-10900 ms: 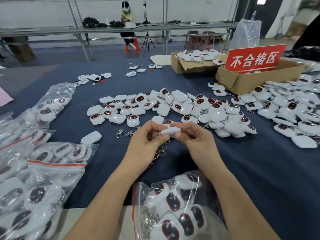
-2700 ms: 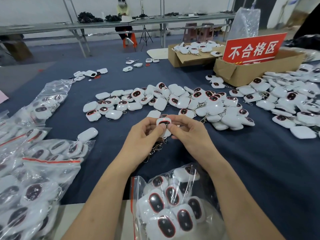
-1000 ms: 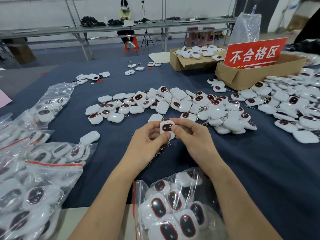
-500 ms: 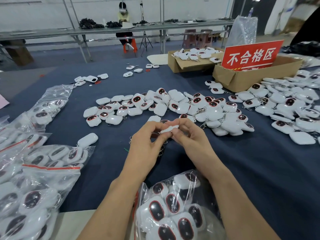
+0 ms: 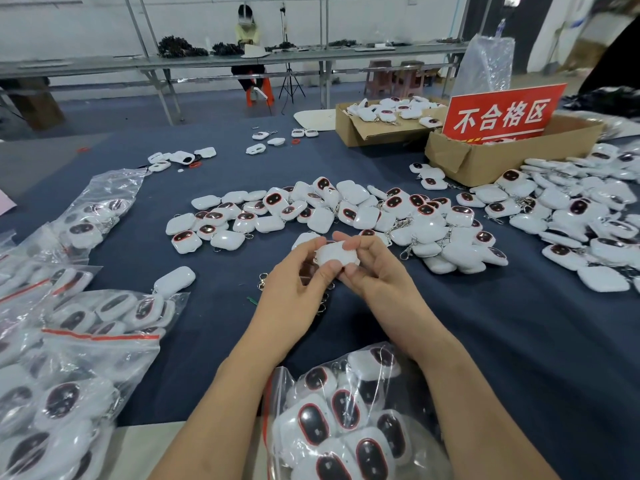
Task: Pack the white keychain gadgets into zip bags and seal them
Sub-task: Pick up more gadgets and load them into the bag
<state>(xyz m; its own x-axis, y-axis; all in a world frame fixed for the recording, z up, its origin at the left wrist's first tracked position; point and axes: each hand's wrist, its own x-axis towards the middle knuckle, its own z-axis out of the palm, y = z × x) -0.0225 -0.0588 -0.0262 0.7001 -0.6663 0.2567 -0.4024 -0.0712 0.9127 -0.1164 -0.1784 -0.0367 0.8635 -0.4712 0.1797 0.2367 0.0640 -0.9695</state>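
White keychain gadget (image 5: 337, 253) pinched btwn left hand (image 5: 294, 289) & right hand (image 5: 377, 271), hands together, plain white side showing. Zip bag (image 5: 278, 386) w/ packed gadgets btwn forearms; loose pile (image 5: 346, 209) just beyond fingertips.

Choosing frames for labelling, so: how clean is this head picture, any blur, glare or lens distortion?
Head view: the held gadget, pinched by left hand and right hand, is washed out and slightly blurred; glare streaks the zip bags at left; the wide-angle lens leans the far bench posts; the top right corner is smeared.
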